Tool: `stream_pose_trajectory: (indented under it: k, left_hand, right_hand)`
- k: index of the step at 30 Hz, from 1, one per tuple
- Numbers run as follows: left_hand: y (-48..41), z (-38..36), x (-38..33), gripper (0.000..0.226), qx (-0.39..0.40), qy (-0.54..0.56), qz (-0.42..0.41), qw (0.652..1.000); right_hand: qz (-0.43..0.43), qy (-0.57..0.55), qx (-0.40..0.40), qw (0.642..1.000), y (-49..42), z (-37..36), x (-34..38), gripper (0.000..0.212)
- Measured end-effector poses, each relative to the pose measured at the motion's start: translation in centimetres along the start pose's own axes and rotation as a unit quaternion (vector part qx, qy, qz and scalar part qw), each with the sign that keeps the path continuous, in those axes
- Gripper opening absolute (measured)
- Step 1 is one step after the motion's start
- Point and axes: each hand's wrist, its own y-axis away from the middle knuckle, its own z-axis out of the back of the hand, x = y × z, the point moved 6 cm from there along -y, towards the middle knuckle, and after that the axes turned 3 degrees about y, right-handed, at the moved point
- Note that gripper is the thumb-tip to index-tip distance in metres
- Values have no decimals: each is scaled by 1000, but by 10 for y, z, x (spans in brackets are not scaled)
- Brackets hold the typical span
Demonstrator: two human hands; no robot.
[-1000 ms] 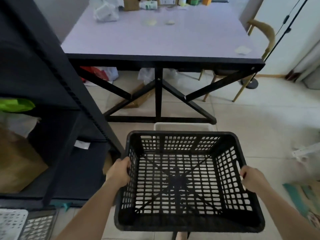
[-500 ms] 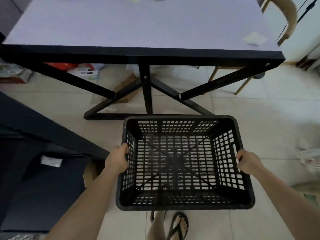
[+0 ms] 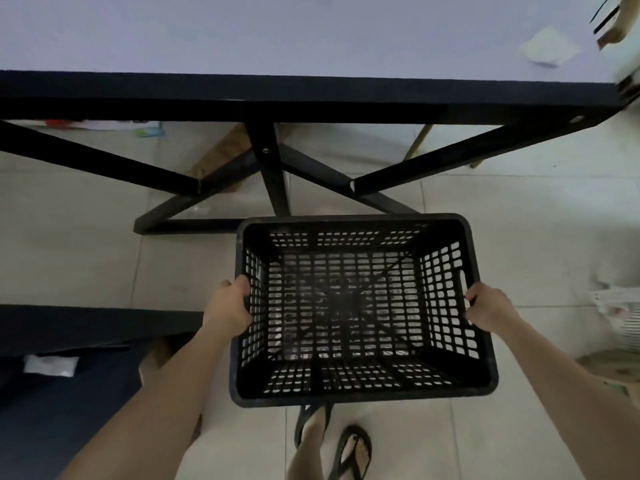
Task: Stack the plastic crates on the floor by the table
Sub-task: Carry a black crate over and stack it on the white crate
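A black perforated plastic crate [image 3: 360,379] is held over the tiled floor, just in front of the table's black cross-braced legs [image 3: 273,181]. My left hand [image 3: 228,306] grips its left rim and my right hand [image 3: 490,308] grips the handle slot in its right wall. Through the crate's slotted bottom something pale shows underneath; I cannot tell what it is. The white crate seen earlier on the floor is hidden.
The table [image 3: 311,36] with a pale top fills the upper frame, a paper scrap [image 3: 550,48] near its right corner. A dark shelf unit [image 3: 69,358] stands at the left. My sandalled feet [image 3: 332,441] are below the crate. White clutter [image 3: 620,313] lies at the right.
I have stepped closer to the table and my view has tilted down. The crate has moved forward and lower with both hands still on it, covering the white crate on the floor.
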Motion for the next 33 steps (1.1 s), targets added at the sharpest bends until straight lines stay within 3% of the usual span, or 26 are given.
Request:
stream_pose_trajectory:
  k: [21, 33]
  left_hand:
    - [-31, -20, -4, 37, 59, -15, 32, 998]
    - [0, -13, -2, 43, 39, 0, 57, 998]
  right_hand:
    - [-36, -67, 31, 997, -28, -16, 2, 50]
    - [-17, 7, 8, 1000, 2, 4, 15, 43]
